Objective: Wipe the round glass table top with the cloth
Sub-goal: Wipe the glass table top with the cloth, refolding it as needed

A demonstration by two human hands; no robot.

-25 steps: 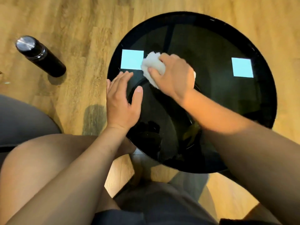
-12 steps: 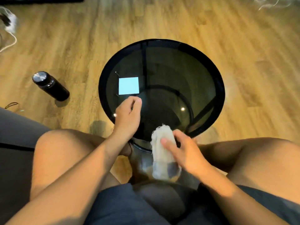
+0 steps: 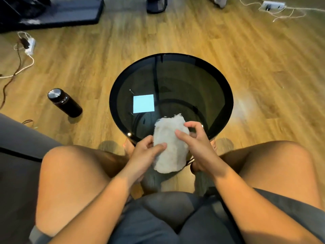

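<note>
Fingers of both hands close on the white cloth (image 3: 169, 145), a bunched wad held over the near edge of the round glass table top (image 3: 193, 88). The left hand (image 3: 146, 155) pinches its left side, thumb on top; the right hand (image 3: 197, 145) grips the right side, fingers curled. Whether the cloth touches the glass is unclear. A black bottle (image 3: 65, 103) stands on the floor, left.

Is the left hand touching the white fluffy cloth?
Touching. The head view shows the left hand with its thumb pressed across the white fluffy cloth, no gap between them.
</note>
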